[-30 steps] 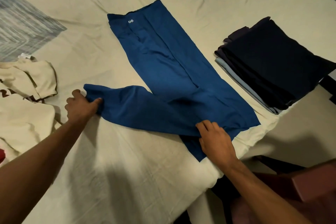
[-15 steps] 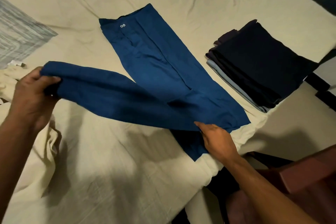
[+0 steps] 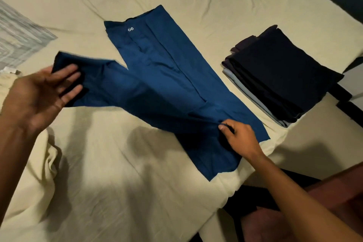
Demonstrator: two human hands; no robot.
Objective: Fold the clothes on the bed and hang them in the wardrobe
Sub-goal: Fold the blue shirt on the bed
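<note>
A pair of blue trousers (image 3: 169, 76) lies across the cream sheet of the bed (image 3: 121, 173), waistband with two white buttons at the far end. One leg is raised off the sheet and swung toward the waistband. My left hand (image 3: 39, 94) is under the hem of that raised leg, palm up, fingers spread beneath the cloth. My right hand (image 3: 239, 139) pinches the fabric at the fold near the bed's right edge, holding the lower part down.
A stack of folded dark clothes (image 3: 284, 76) sits on the bed's right side. A cream garment (image 3: 23, 163) lies bunched at the left. A grey patterned pillow (image 3: 17, 37) is at the far left. Beyond the bed's right edge is dark furniture.
My left hand has lifted the trouser leg from the sheet and carried it up toward the waistband, turning palm up. My right hand stayed at the fold and now pinches it.
</note>
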